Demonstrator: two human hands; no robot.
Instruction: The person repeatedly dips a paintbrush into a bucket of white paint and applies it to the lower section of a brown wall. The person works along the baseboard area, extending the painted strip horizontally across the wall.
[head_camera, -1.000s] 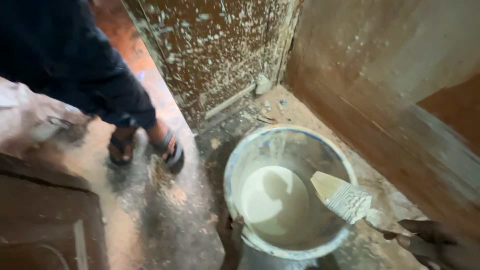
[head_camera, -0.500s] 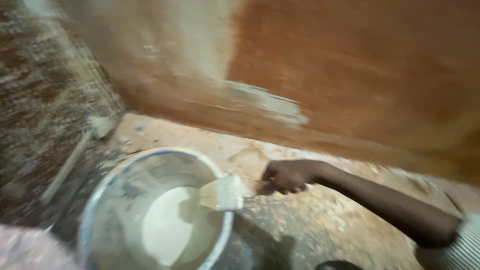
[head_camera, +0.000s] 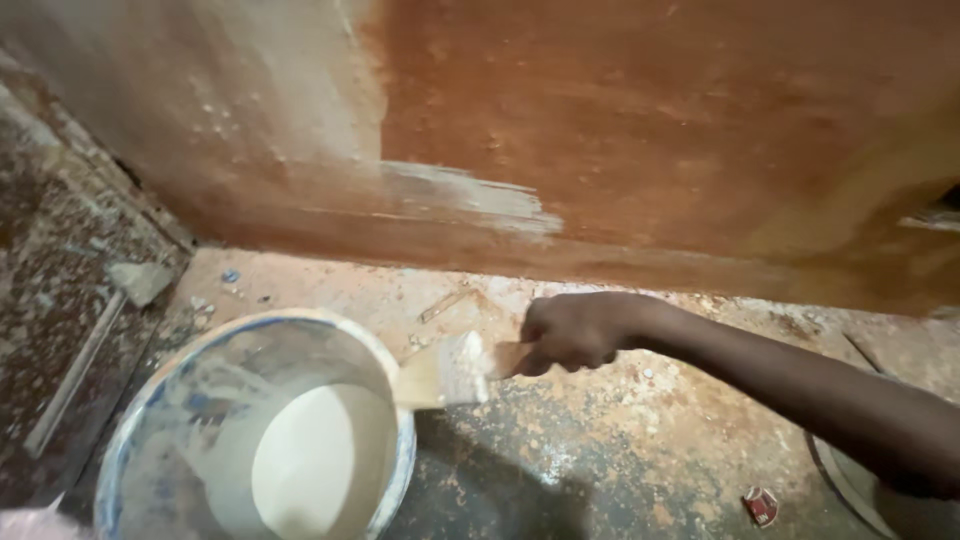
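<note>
My right hand (head_camera: 575, 330) grips the wooden handle of a wide paintbrush (head_camera: 445, 372). Its bristles are loaded with off-white paint and hang just over the right rim of a paint-smeared bucket (head_camera: 160, 410). A pool of white paint (head_camera: 305, 465) lies at the bucket's bottom. Behind stands a reddish-brown wall (head_camera: 640, 130), with a fresh white stroke (head_camera: 470, 195) low on it and a paler painted area to the left. My left hand is out of view.
The floor (head_camera: 620, 450) is rough concrete strewn with paint flecks and grit. A speckled panel (head_camera: 60, 290) leans at the left. A small red cap (head_camera: 760, 505) lies at the lower right, beside a round rim (head_camera: 840, 490) at the frame's edge.
The view has swung from the doorway and a bystander's feet to the brown wall. The brush has come up out of the bucket to its right rim.
</note>
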